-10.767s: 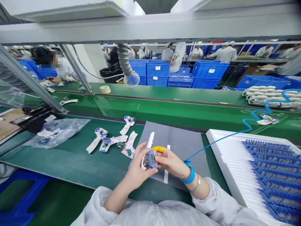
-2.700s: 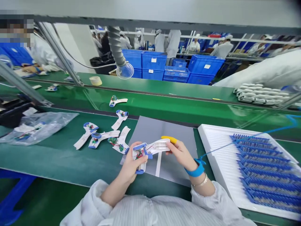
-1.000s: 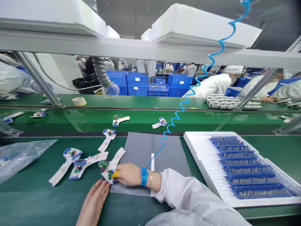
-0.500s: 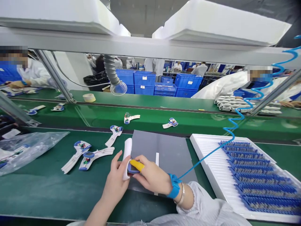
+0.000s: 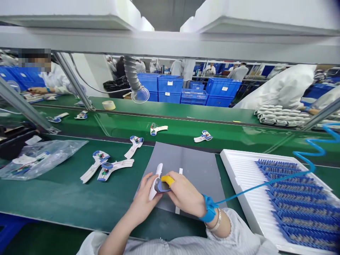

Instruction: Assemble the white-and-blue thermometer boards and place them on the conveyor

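Over grey mat (image 5: 186,159) | left fingers (image 5: 148,184) clench white plastic housing (image 5: 156,184) | right fingers (image 5: 179,186) pinch its blue end (image 5: 159,187) (lettering unreadable)

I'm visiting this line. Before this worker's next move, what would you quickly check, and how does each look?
Wrist strap: the blue wrist strap sits on the right wrist, with the coiled blue cord leading away: ok.
Cord's far end: out of view: cannot tell.
Finger cover: the yellow finger cot is on the right hand: ok.
Grip: the left hand and right hand both hold the white plastic device: ok.
Work surface: the grey mat lies beneath them: ok.
Device's blue part: fingers hide its seating: cannot tell.
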Demonstrator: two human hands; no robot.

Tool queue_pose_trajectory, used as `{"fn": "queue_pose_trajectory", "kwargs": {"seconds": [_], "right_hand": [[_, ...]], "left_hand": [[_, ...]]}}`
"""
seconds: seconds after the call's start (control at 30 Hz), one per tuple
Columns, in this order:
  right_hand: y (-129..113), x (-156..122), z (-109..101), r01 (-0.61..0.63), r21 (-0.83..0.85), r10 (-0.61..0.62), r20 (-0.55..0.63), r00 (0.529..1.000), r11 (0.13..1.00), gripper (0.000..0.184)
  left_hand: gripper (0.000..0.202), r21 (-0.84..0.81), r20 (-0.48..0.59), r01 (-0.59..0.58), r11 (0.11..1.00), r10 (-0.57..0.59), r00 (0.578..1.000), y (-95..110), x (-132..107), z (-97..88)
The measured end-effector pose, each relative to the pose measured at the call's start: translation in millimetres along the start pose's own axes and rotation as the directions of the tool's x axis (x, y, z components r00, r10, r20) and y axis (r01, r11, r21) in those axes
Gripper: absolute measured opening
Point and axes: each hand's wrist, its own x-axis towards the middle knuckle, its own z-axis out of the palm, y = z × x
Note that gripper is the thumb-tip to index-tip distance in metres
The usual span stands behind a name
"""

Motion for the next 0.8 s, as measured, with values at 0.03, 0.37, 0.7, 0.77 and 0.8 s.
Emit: {"fn": "queue_pose_trajectory", "kwargs": {"seconds": [0.03, 0.37, 0.7, 0.77, 0.8], "right_hand": [[1, -1, -2, 0.051, 0.006, -0.051, 0.003, 0.999, 0.999, 0.027], [7, -15, 8, 0.312, 0.155, -0.262, -0.275, 0.925, 0.937, 0.037], [13, -21, 15, 0.351, 0.196, -0.237, -0.444, 0.864, 0.915, 0.025], [15, -21, 12, 0.376, 0.170, -0.271, -0.441, 0.856, 0.911, 0.023], [16, -20, 9, 0.387, 0.139, -0.293, -0.441, 0.848, 0.911, 0.021]], "left_hand": [[0.053, -0.117, 0.066, 0.022, 0.993, -0.014, 0.998, -1, 0, -1.1], [0.064, -0.768, 0.484, 0.378, 0.517, 0.082, 0.871, -4, 2, 16.9], [0.051, -0.794, 0.442, 0.426, 0.434, -0.071, 0.894, 7, 0, 21.8], [0.051, -0.780, 0.450, 0.440, 0.444, -0.089, 0.888, 8, -2, 21.1], [0.052, -0.768, 0.455, 0.444, 0.461, -0.095, 0.885, 9, -2, 20.6]]}}
